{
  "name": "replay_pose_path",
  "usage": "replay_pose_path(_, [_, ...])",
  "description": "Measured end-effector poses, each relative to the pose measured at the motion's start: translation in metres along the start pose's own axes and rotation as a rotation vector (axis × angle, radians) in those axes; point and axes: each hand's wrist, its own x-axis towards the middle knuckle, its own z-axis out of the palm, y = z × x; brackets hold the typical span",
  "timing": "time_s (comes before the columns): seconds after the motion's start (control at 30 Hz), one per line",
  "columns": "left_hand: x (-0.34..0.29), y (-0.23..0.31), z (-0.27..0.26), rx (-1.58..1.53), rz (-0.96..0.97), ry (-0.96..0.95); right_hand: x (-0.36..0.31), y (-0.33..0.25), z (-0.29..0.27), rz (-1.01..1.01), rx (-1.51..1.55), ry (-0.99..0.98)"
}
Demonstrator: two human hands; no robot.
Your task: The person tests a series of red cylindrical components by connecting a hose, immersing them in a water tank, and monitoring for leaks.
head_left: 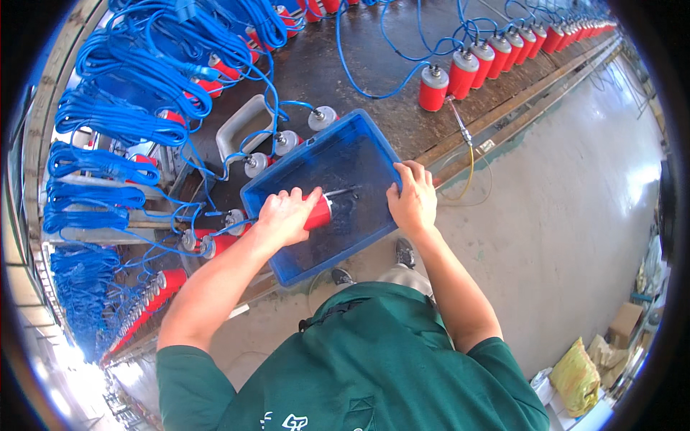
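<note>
Your left hand (282, 218) grasps the red cylinder (318, 215) over the bin (307, 274): hold it firmly, bracing the bin by the edge your right hand (415, 203) clasps.

Red cylinder (318, 216), on its side over blue plastic bin (316, 154), rectangular, open-topped

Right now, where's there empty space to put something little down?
On the dark tabletop, between the blue bin and the row of red cylinders. There's also a bare patch inside the bin, beside the right hand. It's crowded left of the bin: blue cable coils and other cylinders.
</note>
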Motion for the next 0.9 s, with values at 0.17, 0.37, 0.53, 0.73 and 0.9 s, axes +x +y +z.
replay_pose_path(0.17, [-0.037,-0.005,-0.032,0.068,-0.023,-0.046,0.012,-0.018,-0.005,-0.199,0.008,0.020])
replay_pose_path(0.37, [-0.083,-0.021,-0.029,0.026,-0.090,0.002,0.028,-0.063,0.019,-0.282,0.211,-0.366])
replay_pose_path(0.53, [-0.117,-0.028,0.009,-0.025,-0.089,0.204,0.056,-0.082,0.033,0.022,0.463,-1.279])
replay_pose_path(0.73, [-0.153,-0.027,0.064,-0.144,-0.140,0.357,0.040,-0.089,0.058,0.561,0.961,-1.663])
replay_pose_path(0.9, [-0.165,-0.033,0.105,-0.207,-0.144,0.423,0.017,-0.114,0.059,0.441,0.946,-1.515])
